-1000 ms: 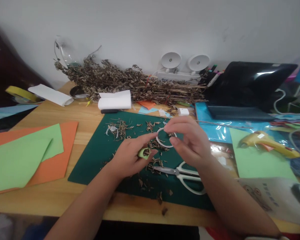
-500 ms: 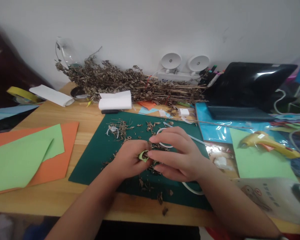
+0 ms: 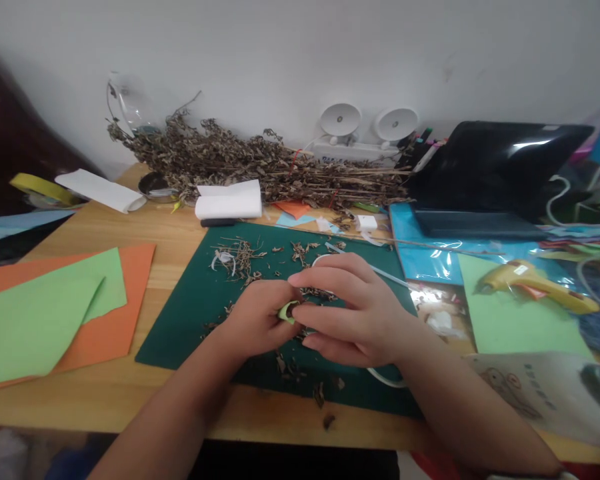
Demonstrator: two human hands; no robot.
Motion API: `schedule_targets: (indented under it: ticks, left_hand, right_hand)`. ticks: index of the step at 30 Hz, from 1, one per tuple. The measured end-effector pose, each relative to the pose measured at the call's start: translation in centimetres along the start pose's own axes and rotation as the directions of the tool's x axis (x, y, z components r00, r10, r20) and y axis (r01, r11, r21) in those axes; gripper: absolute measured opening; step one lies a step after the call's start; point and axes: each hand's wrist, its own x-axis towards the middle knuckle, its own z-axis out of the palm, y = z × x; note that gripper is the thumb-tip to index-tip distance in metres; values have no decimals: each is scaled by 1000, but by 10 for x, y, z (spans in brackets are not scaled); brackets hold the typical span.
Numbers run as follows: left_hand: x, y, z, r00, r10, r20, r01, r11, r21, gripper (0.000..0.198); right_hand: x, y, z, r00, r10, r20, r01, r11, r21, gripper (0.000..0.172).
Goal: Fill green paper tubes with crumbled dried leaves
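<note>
My left hand [image 3: 260, 317] is wrapped around a small rolled piece of light green paper [image 3: 287, 311], whose open end faces right. Dark dried bits show inside that end. Over the opening reaches my right hand [image 3: 353, 310], fingers curved and apart, with a fingertip at the paper's mouth. I see nothing held in it. Both hands are above a dark green cutting mat [image 3: 180, 327]. Crumbled dried leaves [image 3: 290, 367] lie scattered on the mat under and around them, and a small heap of dry stems [image 3: 243, 253] lies farther back.
A long bundle of dried plants [image 3: 240, 153] lies along the wall. Green paper [image 3: 35, 320] on orange paper [image 3: 140, 287] is at left. At right are a yellow glue gun [image 3: 535, 283], a black tablet [image 3: 500, 173] and a pale bag [image 3: 540, 393]. A white cable [image 3: 385, 380] crosses the mat.
My right hand has shifted slightly left, closer over the mouth of the green paper roll. My left hand keeps its hold. The whole view has moved a little.
</note>
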Motion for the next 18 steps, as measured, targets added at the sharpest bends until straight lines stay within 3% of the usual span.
schedule_targets:
  ticks: [4,9,13,16,17,18]
  left_hand:
    - [0,0,1,1000,-7,-10,7,1000,-6,10]
    - [1,1,0,996,-56,69,60,996,-58,10]
    - [1,4,-2,994,-102,36,106,985,-133,9]
    - [1,5,0,963,-271,-3,249,886,-391,17]
    - [2,4,1,937,-350,-1,296,793,-533,19]
    - [3,3,2,906,-423,9,311,653,-691,21]
  right_hand:
    - [0,1,0,1000,-3,-19,3,1000,16,13]
    - [1,-2,3,1000,-19,8,19,997,-72,7]
    - [0,3,-5,998,-31,-55,33,999,40,14]
    - [-8,23,-10,970,168,-175,-152,983,99,20]
    - [-13,32,-9,931,315,-183,-310,949,54,21]
    - [-19,40,-7,873,472,-119,-479,877,-34,23]
